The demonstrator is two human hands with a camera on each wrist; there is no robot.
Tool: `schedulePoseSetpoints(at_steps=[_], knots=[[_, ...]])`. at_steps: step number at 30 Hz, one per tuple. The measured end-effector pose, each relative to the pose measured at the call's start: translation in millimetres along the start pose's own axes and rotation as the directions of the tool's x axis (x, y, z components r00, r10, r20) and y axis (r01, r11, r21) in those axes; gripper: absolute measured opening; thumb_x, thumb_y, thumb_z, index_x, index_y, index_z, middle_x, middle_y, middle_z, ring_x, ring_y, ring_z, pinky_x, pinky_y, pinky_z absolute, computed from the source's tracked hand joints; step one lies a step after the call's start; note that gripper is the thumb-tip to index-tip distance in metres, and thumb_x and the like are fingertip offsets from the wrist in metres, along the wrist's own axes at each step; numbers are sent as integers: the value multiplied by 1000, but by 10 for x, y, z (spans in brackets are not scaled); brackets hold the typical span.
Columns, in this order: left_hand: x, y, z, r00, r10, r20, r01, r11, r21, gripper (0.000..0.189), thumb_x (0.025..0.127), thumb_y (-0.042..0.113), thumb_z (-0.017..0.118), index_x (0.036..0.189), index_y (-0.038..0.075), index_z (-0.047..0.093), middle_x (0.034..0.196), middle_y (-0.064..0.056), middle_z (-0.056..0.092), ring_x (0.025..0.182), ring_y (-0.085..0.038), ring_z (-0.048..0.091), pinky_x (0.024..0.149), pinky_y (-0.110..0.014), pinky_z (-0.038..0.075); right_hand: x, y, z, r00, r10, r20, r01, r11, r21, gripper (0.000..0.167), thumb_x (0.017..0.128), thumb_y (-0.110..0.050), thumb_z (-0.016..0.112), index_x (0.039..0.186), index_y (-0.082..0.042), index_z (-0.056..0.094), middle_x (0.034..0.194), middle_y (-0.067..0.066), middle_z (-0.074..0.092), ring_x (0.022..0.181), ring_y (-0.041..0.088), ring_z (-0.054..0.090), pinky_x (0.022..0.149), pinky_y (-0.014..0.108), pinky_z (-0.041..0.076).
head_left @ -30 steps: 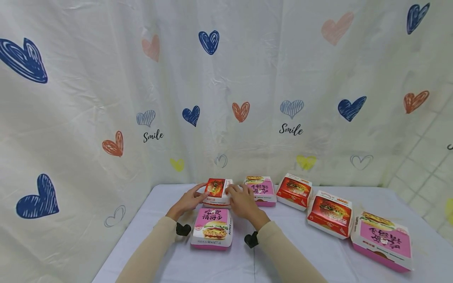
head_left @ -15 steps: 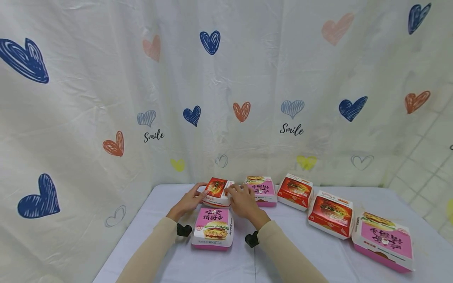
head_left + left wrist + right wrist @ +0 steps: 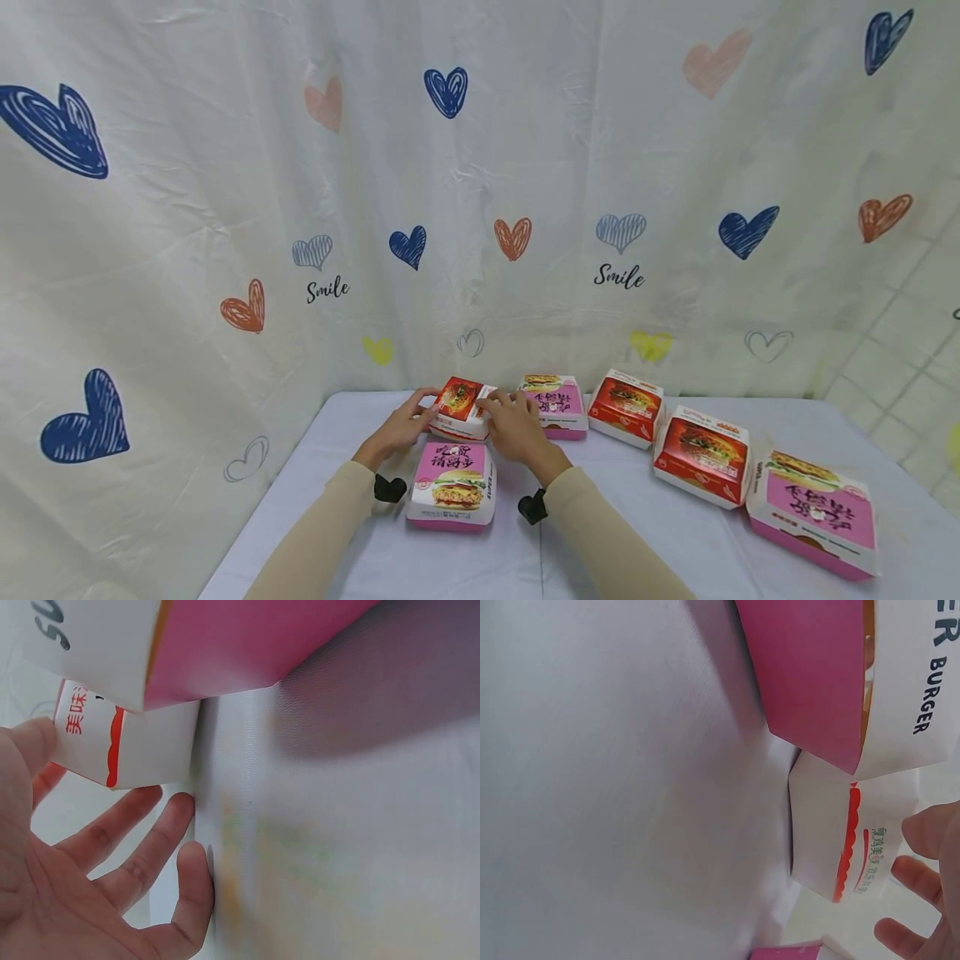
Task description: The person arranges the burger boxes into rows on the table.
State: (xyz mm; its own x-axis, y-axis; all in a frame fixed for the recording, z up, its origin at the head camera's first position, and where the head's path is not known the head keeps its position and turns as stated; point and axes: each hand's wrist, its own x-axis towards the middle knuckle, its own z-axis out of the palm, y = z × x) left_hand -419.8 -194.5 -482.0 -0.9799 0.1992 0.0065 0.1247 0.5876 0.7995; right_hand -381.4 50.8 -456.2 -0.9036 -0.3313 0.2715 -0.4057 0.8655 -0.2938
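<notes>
A red and white burger box (image 3: 456, 402) lies at the back left of the table, between both hands. My left hand (image 3: 397, 429) holds its left side; in the left wrist view the thumb is on the edge of the red and white box (image 3: 154, 746), with the lower fingers loosely spread. From the right, my right hand (image 3: 519, 432) holds the same box, fingers bent over its top and thumb at its side. Just in front, between the forearms, sits a pink and white burger box (image 3: 450, 487), which the right wrist view shows close up as the pink box (image 3: 810, 675).
Right of the hands stand another pink box (image 3: 555, 400), a red box (image 3: 624, 407), a larger-looking red box (image 3: 702, 454) and a pink box (image 3: 812, 510), in a curve towards the front right. A heart-printed curtain (image 3: 540, 317) hangs behind the white-covered table (image 3: 600, 517).
The red and white box between my hands has turned slightly clockwise, its far edge shifting right. Both hands keep hold of it, nearly in place. The other boxes stay put.
</notes>
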Motion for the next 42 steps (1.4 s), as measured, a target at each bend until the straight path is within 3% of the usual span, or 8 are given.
schedulePoseSetpoints(at_steps=[10, 15, 21, 29, 34, 42], knots=[[4, -4, 4, 1000, 4, 9, -4, 1000, 7, 47, 104, 47, 53, 149, 37, 45, 136, -18, 62, 112, -27, 67, 92, -48, 51, 4, 32, 38, 1000, 27, 5, -27, 998, 49, 40, 102, -21, 60, 142, -27, 60, 153, 13, 47, 147, 46, 31, 117, 67, 24], [7, -19, 4, 1000, 20, 3, -20, 999, 28, 47, 105, 43, 53, 151, 35, 45, 135, -17, 64, 117, -29, 65, 94, -51, 50, 25, 63, 37, 999, 33, 38, -36, 997, 62, 41, 103, -22, 59, 143, -29, 58, 160, 18, 39, 153, 47, 23, 121, 69, 16], [25, -33, 2, 1000, 18, 0, -18, 999, 42, 49, 106, 41, 53, 153, 33, 44, 138, -17, 62, 123, -33, 62, 94, -53, 50, 41, 73, 30, 999, 33, 42, -36, 997, 62, 37, 104, -25, 57, 140, -30, 60, 160, 18, 40, 154, 45, 22, 121, 70, 16], [31, -22, -3, 999, 42, -10, -41, 999, 20, 48, 106, 37, 53, 153, 28, 45, 133, -21, 65, 107, -26, 69, 90, -47, 53, 52, 93, 50, 999, 23, 30, -24, 998, 54, 36, 102, -27, 60, 138, -31, 60, 158, 18, 42, 151, 45, 25, 120, 70, 16], [27, -14, 3, 1000, 15, -27, -16, 1000, -21, 44, 106, 35, 54, 149, 26, 48, 132, -21, 65, 100, -24, 71, 93, -47, 55, 44, 88, 38, 999, 20, 28, -22, 998, 58, 40, 100, -30, 64, 140, -28, 59, 154, 19, 44, 148, 46, 27, 119, 70, 18], [14, 19, 17, 996, -38, -81, 36, 999, -31, 40, 107, 42, 51, 143, 25, 49, 125, -22, 65, 97, -26, 73, 65, -31, 48, 56, 84, 39, 998, 57, 10, -58, 996, 61, 50, 98, -38, 67, 144, -21, 56, 148, 19, 44, 143, 44, 31, 119, 67, 19]])
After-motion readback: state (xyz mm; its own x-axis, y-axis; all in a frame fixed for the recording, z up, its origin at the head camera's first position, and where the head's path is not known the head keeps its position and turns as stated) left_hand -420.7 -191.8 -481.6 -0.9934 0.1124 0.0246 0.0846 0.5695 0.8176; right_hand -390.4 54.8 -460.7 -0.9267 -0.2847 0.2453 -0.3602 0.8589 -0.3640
